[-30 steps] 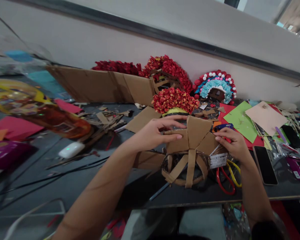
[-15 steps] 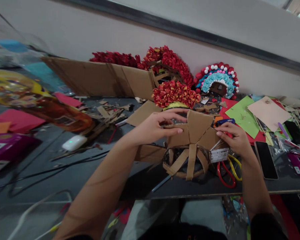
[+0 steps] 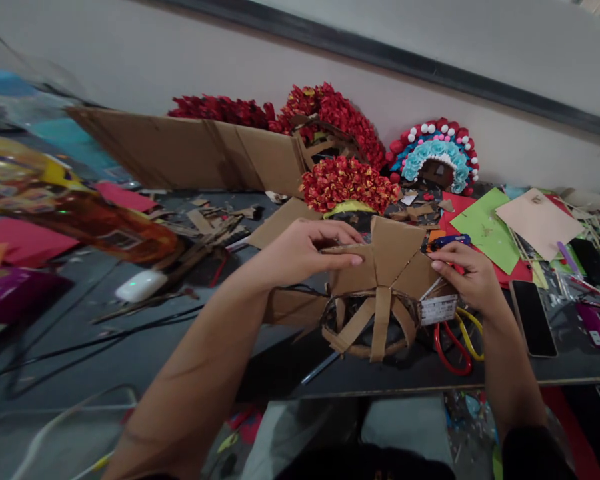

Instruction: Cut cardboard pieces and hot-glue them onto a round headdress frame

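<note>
A cardboard frame [image 3: 383, 323] stands on the dark table in front of me, with a round base, crossing strips and upright panels fanned out above. My left hand [image 3: 313, 250] grips the top edge of the left cardboard panel [image 3: 353, 270], thumb in front and fingers behind. At the opposite side my right hand [image 3: 463, 267] pinches the right panel [image 3: 420, 273] by its outer edge. Behind those fingers shows a blue object [image 3: 450, 241], its kind unclear. Just below, red-handled scissors [image 3: 450, 363] and a yellow handle [image 3: 470, 333] lie partly covered by the frame.
Red flower-covered headpieces [image 3: 350, 187] and a blue-and-red one [image 3: 435, 157] stand toward the wall. A long cardboard sheet [image 3: 190, 153] leans there. Left are a bottle of orange liquid [image 3: 130, 227] and a white case [image 3: 140, 287]; right, coloured paper [image 3: 487, 227] and a phone [image 3: 533, 320].
My left fingers have come down slightly behind the left panel's edge. My right hand keeps its pinch, and the view has shifted a little.
</note>
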### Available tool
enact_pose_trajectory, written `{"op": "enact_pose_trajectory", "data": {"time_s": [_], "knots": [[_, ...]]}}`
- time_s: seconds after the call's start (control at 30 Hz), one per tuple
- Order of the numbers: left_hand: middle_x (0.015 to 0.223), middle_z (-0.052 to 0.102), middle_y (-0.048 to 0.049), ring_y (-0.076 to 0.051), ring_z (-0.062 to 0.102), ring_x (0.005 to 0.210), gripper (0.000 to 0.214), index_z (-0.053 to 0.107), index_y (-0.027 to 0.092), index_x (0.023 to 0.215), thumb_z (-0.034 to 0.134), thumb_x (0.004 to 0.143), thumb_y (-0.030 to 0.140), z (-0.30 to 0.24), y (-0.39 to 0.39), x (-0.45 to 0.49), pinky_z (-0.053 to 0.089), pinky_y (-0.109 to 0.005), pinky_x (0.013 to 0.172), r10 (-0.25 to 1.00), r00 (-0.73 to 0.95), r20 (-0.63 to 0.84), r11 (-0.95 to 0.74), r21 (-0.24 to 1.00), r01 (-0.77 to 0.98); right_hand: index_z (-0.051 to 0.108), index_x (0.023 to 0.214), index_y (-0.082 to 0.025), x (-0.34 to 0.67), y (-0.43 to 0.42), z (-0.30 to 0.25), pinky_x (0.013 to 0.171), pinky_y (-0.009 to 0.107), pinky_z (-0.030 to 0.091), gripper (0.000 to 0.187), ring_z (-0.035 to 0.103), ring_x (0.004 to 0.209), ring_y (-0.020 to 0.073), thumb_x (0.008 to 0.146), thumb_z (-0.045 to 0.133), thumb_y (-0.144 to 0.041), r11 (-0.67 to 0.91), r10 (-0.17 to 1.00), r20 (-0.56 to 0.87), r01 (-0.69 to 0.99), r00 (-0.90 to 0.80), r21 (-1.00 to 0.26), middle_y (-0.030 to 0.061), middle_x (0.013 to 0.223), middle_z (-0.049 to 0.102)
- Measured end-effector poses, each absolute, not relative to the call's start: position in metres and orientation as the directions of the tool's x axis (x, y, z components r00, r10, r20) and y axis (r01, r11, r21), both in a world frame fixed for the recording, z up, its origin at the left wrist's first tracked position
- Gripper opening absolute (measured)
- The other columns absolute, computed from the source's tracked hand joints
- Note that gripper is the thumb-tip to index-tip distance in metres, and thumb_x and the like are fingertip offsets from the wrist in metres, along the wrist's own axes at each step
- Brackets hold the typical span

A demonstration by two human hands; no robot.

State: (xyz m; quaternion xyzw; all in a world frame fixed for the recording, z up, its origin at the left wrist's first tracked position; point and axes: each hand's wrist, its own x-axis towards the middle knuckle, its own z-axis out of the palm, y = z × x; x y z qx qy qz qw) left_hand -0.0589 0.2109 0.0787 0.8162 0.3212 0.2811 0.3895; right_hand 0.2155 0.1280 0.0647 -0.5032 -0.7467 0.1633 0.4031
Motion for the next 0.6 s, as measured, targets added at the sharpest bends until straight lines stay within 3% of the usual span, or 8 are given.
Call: {"op": "enact_pose_trajectory", "data": {"time_s": [0.17, 0.3, 0.6], "knots": [[0.082, 0.071, -0.0037, -0.016, 0.065, 0.076, 0.031, 0.066, 0.020, 0.067, 0.063, 0.074, 0.050, 0.081, 0.216, -0.061, 0.053, -0.028, 0.074, 0.713, 0.635, 0.297, -0.583, 0.755, 0.301, 0.072, 0.094, -0.025, 0.211, 0.131, 0.072, 0.070, 0.030, 0.048, 0.018, 0.061, 0.079, 0.0151, 0.086, 0.056, -0.030, 0.445, 0.870, 0.465, 0.662, -0.161, -0.603, 0.0026, 0.083, 0.068], [0.084, 0.072, -0.0030, -0.015, 0.065, 0.073, 0.026, 0.070, 0.022, 0.077, 0.061, 0.077, 0.046, 0.093, 0.217, -0.062, 0.053, -0.024, 0.066, 0.706, 0.623, 0.336, -0.641, 0.677, 0.361, 0.072, 0.092, -0.026, 0.206, 0.136, 0.082, 0.074, 0.034, 0.044, 0.018, 0.062, 0.079, 0.0163, 0.087, 0.055, -0.030, 0.472, 0.823, 0.542, 0.737, -0.171, -0.483, 0.0026, 0.084, 0.070], [0.090, 0.072, -0.0040, -0.016, 0.067, 0.082, 0.022, 0.070, 0.019, 0.082, 0.058, 0.082, 0.038, 0.079, 0.213, -0.049, 0.054, -0.027, 0.080, 0.679, 0.483, 0.553, -0.732, 0.556, 0.392, 0.070, 0.093, -0.027, 0.201, 0.139, 0.071, 0.090, 0.037, 0.033, 0.022, 0.064, 0.077, 0.0138, 0.088, 0.052, -0.016, 0.426, 0.664, 0.731, 0.883, -0.157, -0.197, -0.0002, 0.085, 0.072]]}}
